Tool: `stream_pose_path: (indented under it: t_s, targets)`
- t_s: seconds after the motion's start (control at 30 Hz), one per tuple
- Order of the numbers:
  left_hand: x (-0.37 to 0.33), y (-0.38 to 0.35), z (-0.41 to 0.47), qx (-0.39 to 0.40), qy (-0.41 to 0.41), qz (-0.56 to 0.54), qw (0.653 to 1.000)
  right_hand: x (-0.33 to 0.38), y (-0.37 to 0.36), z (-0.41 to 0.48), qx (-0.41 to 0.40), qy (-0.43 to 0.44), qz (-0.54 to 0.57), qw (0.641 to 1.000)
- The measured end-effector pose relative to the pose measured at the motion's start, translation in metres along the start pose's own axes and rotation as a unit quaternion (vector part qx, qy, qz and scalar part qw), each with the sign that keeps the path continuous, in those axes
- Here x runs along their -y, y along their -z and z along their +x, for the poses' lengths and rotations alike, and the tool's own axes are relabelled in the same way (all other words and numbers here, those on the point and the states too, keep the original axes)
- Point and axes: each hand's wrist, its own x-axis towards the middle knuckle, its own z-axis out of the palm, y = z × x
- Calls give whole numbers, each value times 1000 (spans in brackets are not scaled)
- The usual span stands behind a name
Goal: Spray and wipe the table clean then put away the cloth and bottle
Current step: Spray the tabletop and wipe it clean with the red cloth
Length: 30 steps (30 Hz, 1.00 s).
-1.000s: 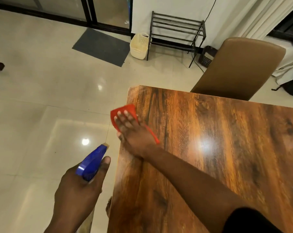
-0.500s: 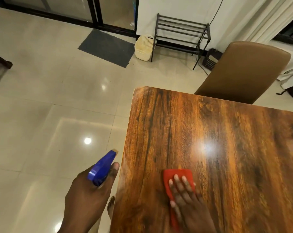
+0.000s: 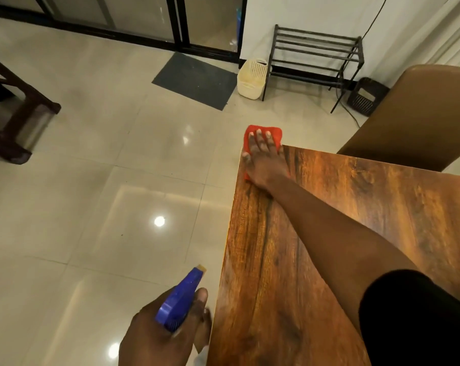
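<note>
A glossy brown wooden table point(image 3: 329, 233) fills the right half of the view. My right hand point(image 3: 264, 159) lies flat on a red cloth point(image 3: 275, 133) at the table's far left corner, and the cloth's far edge hangs past the table's end. My left hand point(image 3: 160, 336) is off the table's left side, low in the view, closed around a spray bottle with a blue trigger head point(image 3: 181, 299) that points away from me. The bottle's body is hidden below my hand.
A tan chair point(image 3: 408, 114) stands at the table's far side. On the tiled floor beyond are a cream basket point(image 3: 251, 80), a black metal rack point(image 3: 316, 56), a grey mat point(image 3: 194, 80) and a dark wooden furniture leg point(image 3: 17, 122) at left.
My right hand slid the red cloth from the near middle of the table out to the far left corner. My left hand with the bottle stayed beside the table edge.
</note>
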Motion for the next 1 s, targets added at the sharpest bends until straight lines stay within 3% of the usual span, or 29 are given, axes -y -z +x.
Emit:
stream_pose_path:
  t_s: [0.23, 0.47, 0.6, 0.73, 0.83, 1.0]
  targets:
    - [10, 10, -21, -30, -40, -13, 999, 21, -47, -68, 7, 133, -94, 987]
    - [29, 10, -46, -48, -85, -8, 995, 42, -128, -276, 20, 217, -117, 969]
    - [36, 9, -63, -42, -99, 2, 994, 45, -174, -390, 35, 295, -204, 933]
    - [43, 9, -75, -39, -115, 14, 993, 10, -182, -450, 76, 343, -238, 905]
    - [49, 9, -82, -28, -124, 20, 992, -41, -170, -481, 83, 298, -240, 920]
    - [62, 14, -85, -16, -136, 18, 990, -127, -124, -469, 58, 80, -158, 982]
